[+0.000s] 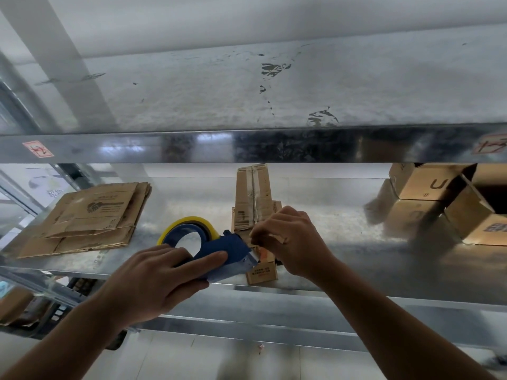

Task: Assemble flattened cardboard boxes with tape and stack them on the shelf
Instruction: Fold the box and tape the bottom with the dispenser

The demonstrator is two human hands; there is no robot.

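View from above the hands, facing a metal shelf unit. The left hand grips a blue tape dispenser, with its fingers wrapped over the body. A yellow-edged tape roll sits in the dispenser. The dispenser's front end touches a small cardboard box.

This box stands at the middle of the middle shelf, near its front edge. Its long flaps point up and away from the camera, with clear tape running down the seam between them.

The right hand is just right of the dispenser, against the box. Its fingers are curled and pinch a tan strip at the box's near side. Whether the strip is tape or a flap cannot be told.

To the left on the same shelf, well apart from the hands, lies a stack of flattened cardboard boxes. At the far right, several assembled boxes are piled, some with their open sides showing.

The upper shelf spans the top half of the view, scuffed and grey. Its shiny front rail cuts across above the small box and hides the flap tips. A red label is stuck on the rail at the left. Pale floor shows below between the forearms.
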